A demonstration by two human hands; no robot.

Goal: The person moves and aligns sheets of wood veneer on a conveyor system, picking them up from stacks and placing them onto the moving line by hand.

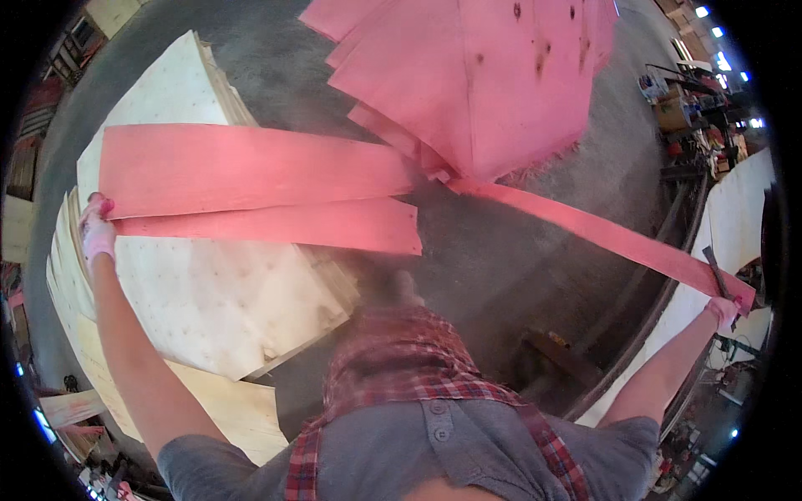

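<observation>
Over the pale stack, left hand grips the wide pink strips by their end so they lie flat; right hand pinches a long strip, arm out, keeping it taut.

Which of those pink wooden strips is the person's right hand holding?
The long narrow strip running diagonally from the pink sheet pile to the right hand. The two wider strips lie across the pale plywood stack, by the left hand.
</observation>
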